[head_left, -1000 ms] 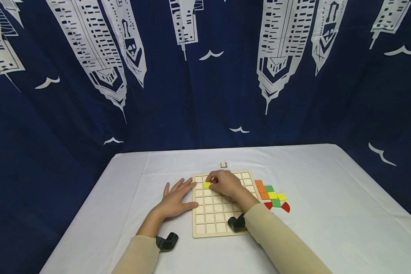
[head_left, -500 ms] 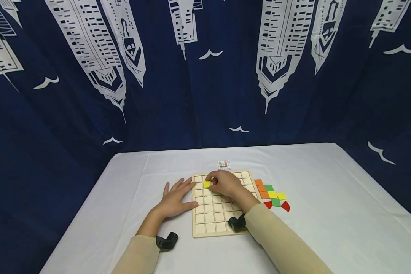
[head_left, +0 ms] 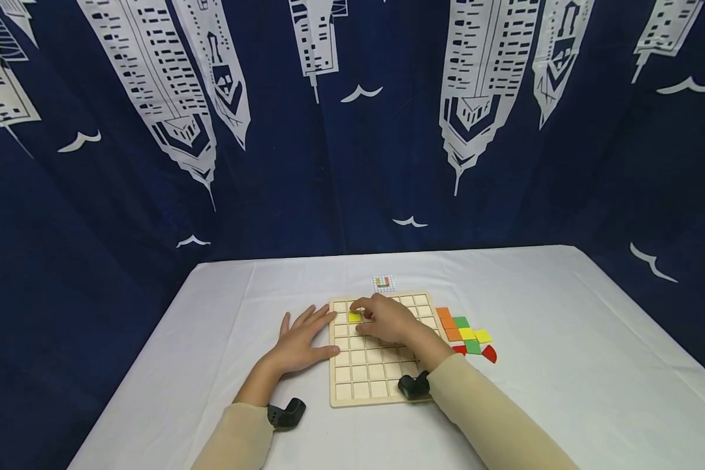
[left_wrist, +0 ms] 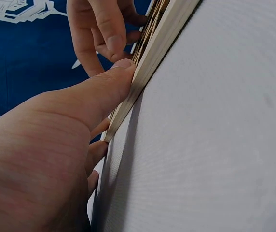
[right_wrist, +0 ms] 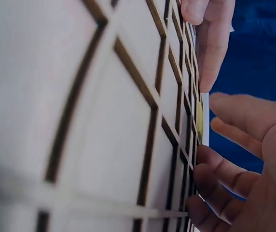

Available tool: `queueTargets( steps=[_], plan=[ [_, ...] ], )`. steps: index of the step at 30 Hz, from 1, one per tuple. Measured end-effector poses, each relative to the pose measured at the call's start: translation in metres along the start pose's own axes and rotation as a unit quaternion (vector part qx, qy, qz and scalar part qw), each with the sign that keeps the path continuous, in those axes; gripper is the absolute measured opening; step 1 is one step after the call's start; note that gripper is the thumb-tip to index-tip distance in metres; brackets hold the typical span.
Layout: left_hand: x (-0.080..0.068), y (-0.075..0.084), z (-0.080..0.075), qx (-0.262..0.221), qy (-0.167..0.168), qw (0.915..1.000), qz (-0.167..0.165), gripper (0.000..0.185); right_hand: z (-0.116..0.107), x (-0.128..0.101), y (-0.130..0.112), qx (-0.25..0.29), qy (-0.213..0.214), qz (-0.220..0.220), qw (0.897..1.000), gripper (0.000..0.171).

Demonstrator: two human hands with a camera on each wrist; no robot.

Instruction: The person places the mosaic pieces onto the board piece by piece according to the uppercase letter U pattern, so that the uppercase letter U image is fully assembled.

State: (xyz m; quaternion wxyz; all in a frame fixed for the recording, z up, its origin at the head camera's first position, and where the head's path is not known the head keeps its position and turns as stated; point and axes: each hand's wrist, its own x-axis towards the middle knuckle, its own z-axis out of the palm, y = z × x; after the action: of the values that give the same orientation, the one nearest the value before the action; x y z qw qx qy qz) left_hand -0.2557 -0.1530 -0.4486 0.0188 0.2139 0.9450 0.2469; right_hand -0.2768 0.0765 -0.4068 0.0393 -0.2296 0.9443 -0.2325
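Note:
A wooden grid board (head_left: 360,374) lies on the white table. One yellow square tile (head_left: 354,317) sits in a cell near its far left corner; the right wrist view shows this tile (right_wrist: 199,116) edge-on in the grid. My right hand (head_left: 390,320) is over the board beside the tile, thumb and index finger spread apart, with nothing pinched between them. My left hand (head_left: 298,346) lies with fingers spread along the board's left edge. In the left wrist view its thumb (left_wrist: 104,89) touches the board's wooden side (left_wrist: 150,63).
Right of the board lie orange tiles (head_left: 446,322), green tiles (head_left: 472,346), yellow tiles (head_left: 483,336) and red quarter-round pieces (head_left: 489,354). A small pattern card (head_left: 384,283) is behind the board. A dark blue printed curtain (head_left: 329,163) hangs behind the table.
My right thumb and index finger have parted from the yellow tile, and that hand has drawn back slightly toward the right. The left hand has stayed in place.

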Motion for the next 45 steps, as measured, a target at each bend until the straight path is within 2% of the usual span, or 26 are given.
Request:
queueTargets(
  steps=[6, 10, 20, 29, 37, 45],
  plan=[
    [0.0, -0.001, 0.002, 0.002, -0.002, 1.0, 0.002, 0.075, -0.002, -0.01, -0.001, 0.02, -0.001, -0.047, 0.999, 0.042],
    [0.0, 0.0, 0.001, 0.001, 0.0, 1.0, 0.003, 0.074, -0.005, -0.019, 0.0, 0.025, 0.002, -0.063, 0.998, 0.044],
    [0.001, 0.002, 0.002, 0.0, 0.005, 1.0, 0.003, 0.074, -0.019, -0.045, 0.01, 0.046, 0.04, -0.06, 0.996, 0.044],
    [0.001, 0.001, 0.002, 0.0, 0.006, 1.0, -0.005, 0.074, -0.031, -0.062, 0.028, 0.041, 0.073, -0.057, 0.995, 0.046],
    [0.001, 0.002, 0.002, 0.007, 0.001, 0.9999, -0.008, 0.073, -0.043, -0.078, 0.052, 0.043, 0.058, -0.056, 0.996, 0.048],
    [0.001, 0.001, 0.003, 0.009, 0.001, 0.9999, -0.005, 0.074, -0.051, -0.09, 0.077, 0.057, 0.056, -0.023, 0.997, 0.054]
  ],
)
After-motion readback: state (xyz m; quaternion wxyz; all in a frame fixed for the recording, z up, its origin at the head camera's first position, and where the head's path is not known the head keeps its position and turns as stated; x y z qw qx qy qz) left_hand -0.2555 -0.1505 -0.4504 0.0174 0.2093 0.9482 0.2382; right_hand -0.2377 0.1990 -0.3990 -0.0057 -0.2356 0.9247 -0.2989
